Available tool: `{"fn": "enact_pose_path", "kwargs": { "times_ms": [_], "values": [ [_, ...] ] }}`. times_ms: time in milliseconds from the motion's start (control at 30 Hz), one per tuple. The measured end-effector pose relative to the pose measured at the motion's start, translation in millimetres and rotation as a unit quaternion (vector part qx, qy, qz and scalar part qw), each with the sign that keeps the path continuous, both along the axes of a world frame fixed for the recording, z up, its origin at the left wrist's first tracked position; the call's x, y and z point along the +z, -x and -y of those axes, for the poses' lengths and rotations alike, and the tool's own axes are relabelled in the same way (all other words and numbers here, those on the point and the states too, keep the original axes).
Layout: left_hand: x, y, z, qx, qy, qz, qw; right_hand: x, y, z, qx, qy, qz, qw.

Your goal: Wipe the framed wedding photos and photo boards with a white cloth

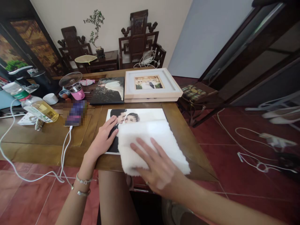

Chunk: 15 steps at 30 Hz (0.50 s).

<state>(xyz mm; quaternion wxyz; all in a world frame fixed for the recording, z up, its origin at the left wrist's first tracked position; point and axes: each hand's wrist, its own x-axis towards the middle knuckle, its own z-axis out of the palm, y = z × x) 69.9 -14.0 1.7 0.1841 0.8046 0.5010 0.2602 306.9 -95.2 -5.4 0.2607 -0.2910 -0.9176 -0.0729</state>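
A photo panel (151, 114) with a printed couple lies flat near the front edge of the wooden table. Over its lower right part is spread a white fluffy cloth (164, 136), which hides much of the picture and hangs past the panel's right and front sides. My right hand (157, 165) rests on the cloth with its fingers spread, pressing it from above. On the panel's left side lies my left hand (104, 137), fingers stretched out and touching its surface. Bracelets circle my left wrist.
Behind the panel are a framed picture (152, 95) and a dark photo panel (109, 92). To the left stand a tilted drink bottle (39, 107), a pink mug (77, 93), a white cup (50, 99) and a phone (76, 114) on a white cable. A bag (194, 93) sits at the right.
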Motion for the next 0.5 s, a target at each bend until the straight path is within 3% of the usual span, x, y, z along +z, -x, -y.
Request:
{"fn": "enact_pose_path", "kwargs": {
  "times_ms": [67, 167, 267, 400, 500],
  "values": [
    [0.5, 0, 0, -0.001, 0.000, 0.000, 1.000, -1.3, 2, 8, 0.010, -0.001, -0.018, 1.000],
    [-0.4, 0, 0, -0.002, -0.005, 0.005, 1.000, 1.2, 2, -8, -0.003, 0.060, 0.003, 0.998],
    [-2.4, 1, -1, -0.005, -0.009, 0.007, 1.000, 9.3, -1, -45, -0.021, 0.111, 0.041, 0.993],
    [-3.7, 3, -1, -0.003, 0.003, -0.005, 1.000, 20.2, -5, -101, -0.075, 0.122, 0.048, 0.988],
    [-3.8, 3, 0, 0.002, 0.012, -0.008, 1.000, 23.8, -6, -126, -0.098, 0.124, 0.059, 0.986]
  ]
}}
